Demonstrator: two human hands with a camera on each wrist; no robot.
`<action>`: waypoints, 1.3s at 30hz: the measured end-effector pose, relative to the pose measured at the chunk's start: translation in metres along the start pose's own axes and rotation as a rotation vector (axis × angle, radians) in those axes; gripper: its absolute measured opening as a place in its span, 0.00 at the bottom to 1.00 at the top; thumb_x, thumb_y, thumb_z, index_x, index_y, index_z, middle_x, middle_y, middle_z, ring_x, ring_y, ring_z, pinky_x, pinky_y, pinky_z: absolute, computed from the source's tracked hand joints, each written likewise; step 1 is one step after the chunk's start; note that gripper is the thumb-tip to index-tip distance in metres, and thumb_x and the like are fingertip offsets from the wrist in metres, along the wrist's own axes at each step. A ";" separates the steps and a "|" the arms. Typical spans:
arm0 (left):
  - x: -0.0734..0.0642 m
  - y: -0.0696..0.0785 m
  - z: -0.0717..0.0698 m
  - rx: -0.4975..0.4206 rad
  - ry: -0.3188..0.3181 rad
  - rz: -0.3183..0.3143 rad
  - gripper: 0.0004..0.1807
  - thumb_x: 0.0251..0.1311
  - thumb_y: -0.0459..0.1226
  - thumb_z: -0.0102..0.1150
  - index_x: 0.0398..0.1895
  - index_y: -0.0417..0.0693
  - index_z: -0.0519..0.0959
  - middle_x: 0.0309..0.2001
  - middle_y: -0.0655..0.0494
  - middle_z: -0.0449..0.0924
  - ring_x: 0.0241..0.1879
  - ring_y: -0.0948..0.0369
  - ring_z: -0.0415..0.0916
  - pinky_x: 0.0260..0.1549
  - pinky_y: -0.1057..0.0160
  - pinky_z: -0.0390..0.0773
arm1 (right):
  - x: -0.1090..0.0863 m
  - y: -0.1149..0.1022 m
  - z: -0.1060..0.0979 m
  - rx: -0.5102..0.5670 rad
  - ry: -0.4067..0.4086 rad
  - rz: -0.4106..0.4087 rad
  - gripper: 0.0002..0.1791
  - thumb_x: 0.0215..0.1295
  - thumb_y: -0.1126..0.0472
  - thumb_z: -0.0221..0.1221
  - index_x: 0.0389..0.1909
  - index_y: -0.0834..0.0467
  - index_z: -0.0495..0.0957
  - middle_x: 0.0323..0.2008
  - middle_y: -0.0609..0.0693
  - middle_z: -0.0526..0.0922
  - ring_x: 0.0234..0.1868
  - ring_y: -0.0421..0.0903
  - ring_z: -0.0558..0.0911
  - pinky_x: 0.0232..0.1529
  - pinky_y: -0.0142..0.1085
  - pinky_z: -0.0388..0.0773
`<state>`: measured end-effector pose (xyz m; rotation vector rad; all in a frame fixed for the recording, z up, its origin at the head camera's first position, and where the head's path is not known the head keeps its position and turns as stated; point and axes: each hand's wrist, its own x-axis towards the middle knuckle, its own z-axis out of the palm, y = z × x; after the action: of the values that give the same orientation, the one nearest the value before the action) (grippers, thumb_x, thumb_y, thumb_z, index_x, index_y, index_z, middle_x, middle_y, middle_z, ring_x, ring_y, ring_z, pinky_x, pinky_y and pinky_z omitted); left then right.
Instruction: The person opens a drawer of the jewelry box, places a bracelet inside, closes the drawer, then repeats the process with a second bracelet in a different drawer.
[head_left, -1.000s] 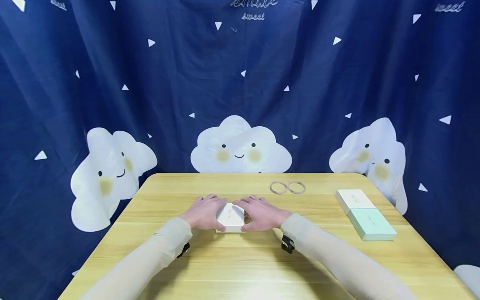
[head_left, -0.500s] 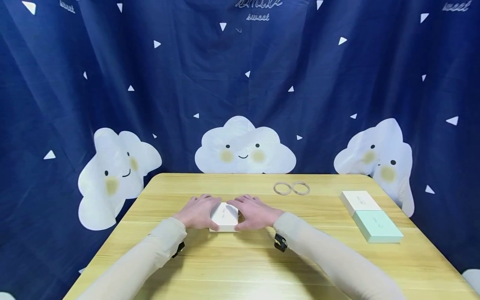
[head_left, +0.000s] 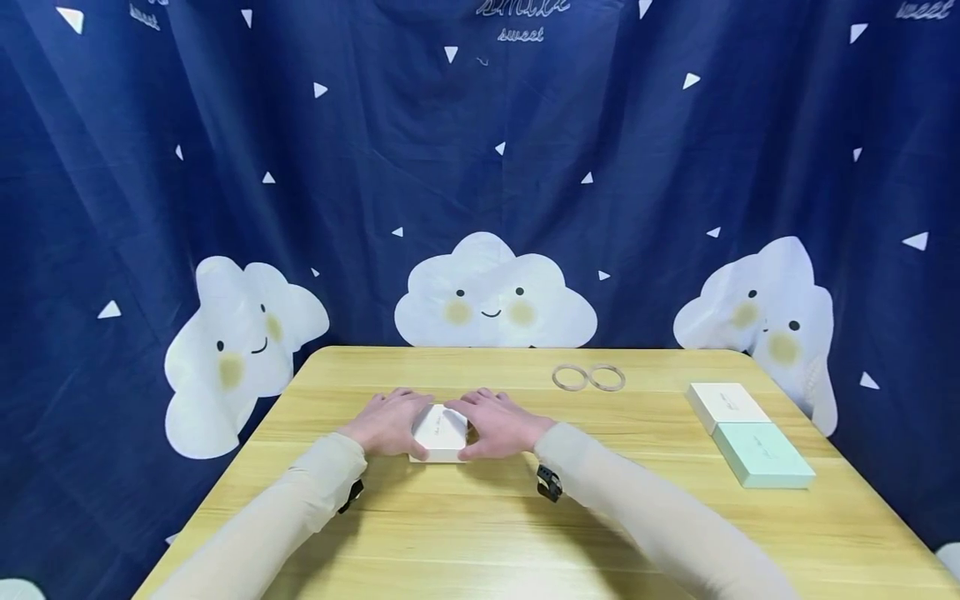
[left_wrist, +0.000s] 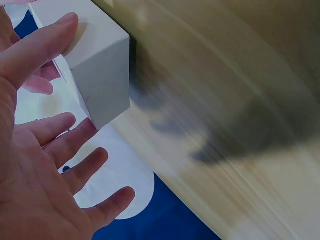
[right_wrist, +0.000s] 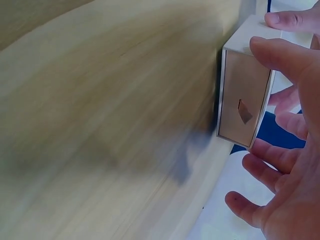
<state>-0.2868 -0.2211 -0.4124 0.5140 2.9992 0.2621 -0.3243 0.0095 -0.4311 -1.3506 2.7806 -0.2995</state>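
Between my hands sits a small white drawer-style box (head_left: 440, 429) with faint lettering on its top, at the middle of the table. My left hand (head_left: 387, 423) holds its left side, with the thumb (left_wrist: 62, 25) on the near side of the box and a fingertip at the far side; the other fingers are spread. From the right, my right hand (head_left: 498, 425) holds it the same way, thumb at the near side. In the right wrist view the box's end shows a brownish-pink drawer front (right_wrist: 243, 85) with a small pull tab (right_wrist: 245, 111).
Two thin rings (head_left: 588, 377) lie side by side near the wooden table's (head_left: 450, 525) back edge. At the right, a white box (head_left: 726, 403) and a mint-green box (head_left: 762, 454) touch each other. A dark blue cloud-print curtain (head_left: 360, 167) hangs behind.
Both hands have moved left over the table together with the white box, away from the rings. The head view has turned slightly. The rings and the boxes at the right stay put.
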 end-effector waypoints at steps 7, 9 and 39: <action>-0.001 -0.006 0.001 0.007 -0.015 -0.014 0.53 0.41 0.52 0.79 0.73 0.48 0.68 0.69 0.54 0.73 0.72 0.48 0.61 0.67 0.31 0.58 | 0.005 -0.006 0.001 0.010 -0.008 0.009 0.49 0.56 0.37 0.68 0.76 0.47 0.61 0.69 0.50 0.71 0.66 0.48 0.70 0.66 0.62 0.66; -0.001 -0.007 0.002 -0.001 -0.019 -0.018 0.53 0.41 0.52 0.80 0.73 0.48 0.68 0.69 0.53 0.73 0.72 0.48 0.61 0.66 0.32 0.59 | 0.005 -0.006 0.003 0.014 -0.008 0.011 0.49 0.56 0.37 0.69 0.76 0.46 0.61 0.68 0.50 0.71 0.65 0.48 0.70 0.66 0.63 0.66; 0.006 0.005 0.027 -0.057 0.037 -0.056 0.46 0.73 0.64 0.35 0.79 0.38 0.54 0.79 0.37 0.48 0.78 0.38 0.45 0.66 0.23 0.47 | -0.042 0.013 -0.008 0.000 0.004 0.090 0.52 0.56 0.32 0.67 0.78 0.45 0.57 0.76 0.51 0.62 0.75 0.57 0.63 0.68 0.68 0.60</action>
<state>-0.2873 -0.2104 -0.4381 0.4231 3.0256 0.3560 -0.3095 0.0518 -0.4281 -1.2213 2.8346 -0.2993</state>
